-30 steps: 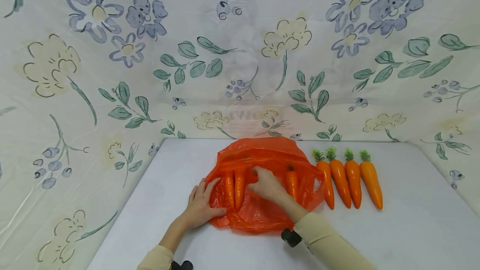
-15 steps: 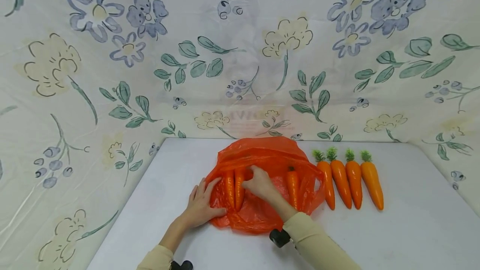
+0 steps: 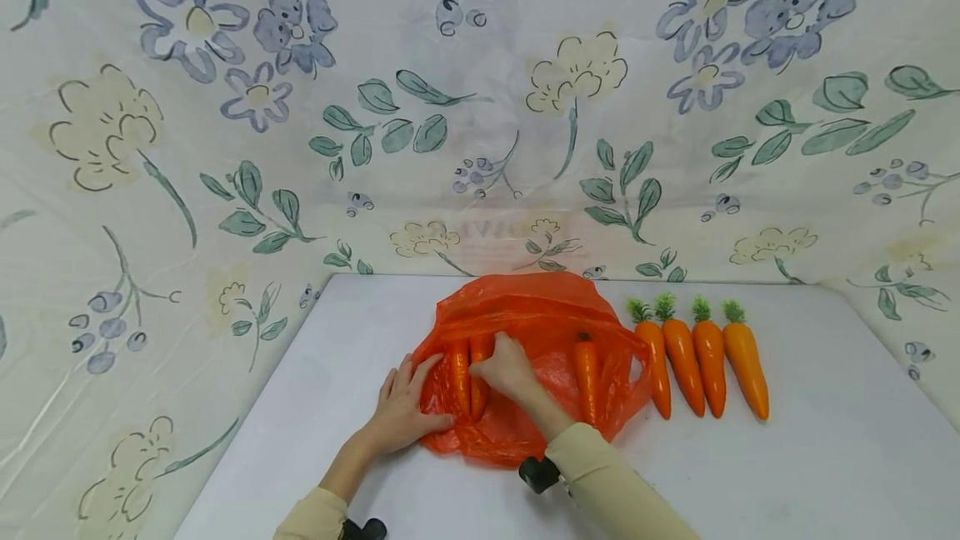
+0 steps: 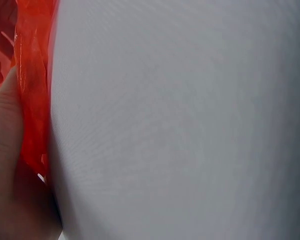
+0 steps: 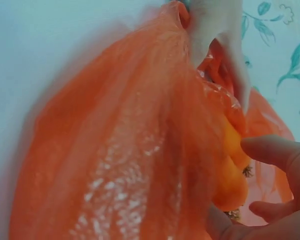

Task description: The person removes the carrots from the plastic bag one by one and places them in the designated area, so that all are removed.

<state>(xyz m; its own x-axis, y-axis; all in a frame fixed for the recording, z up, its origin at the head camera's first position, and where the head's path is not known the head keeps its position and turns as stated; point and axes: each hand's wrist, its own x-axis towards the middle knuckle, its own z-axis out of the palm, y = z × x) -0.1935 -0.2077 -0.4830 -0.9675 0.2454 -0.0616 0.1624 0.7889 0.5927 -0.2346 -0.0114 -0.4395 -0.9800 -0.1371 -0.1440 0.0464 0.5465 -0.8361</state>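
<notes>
A thin orange-red plastic bag point(image 3: 540, 407) lies in the middle of the white table. Through its opening show two orange carrots at the left, the left carrot point(image 3: 460, 390) and the right carrot point(image 3: 478, 402), and another carrot point(image 3: 587, 373) at its right side. My left hand point(image 3: 401, 411) rests with spread fingers on the bag's left edge; in the left wrist view its thumb point(image 4: 5, 125) lies along the plastic. My right hand point(image 3: 506, 367) reaches into the opening at the upper part of the right carrot. In the right wrist view its fingers point(image 5: 270, 151) are apart beside the carrots point(image 5: 230, 182).
Several carrots with green tufts, the nearest carrot point(image 3: 652, 369) right beside the bag, stand in a row on the right of the table point(image 3: 840, 407). A flower-patterned sheet point(image 3: 480, 107) forms the backdrop and sides.
My right hand has moved left inside the bag's opening, from between the carrots to over the right one of the left pair. The left hand and the bag stay where they were.
</notes>
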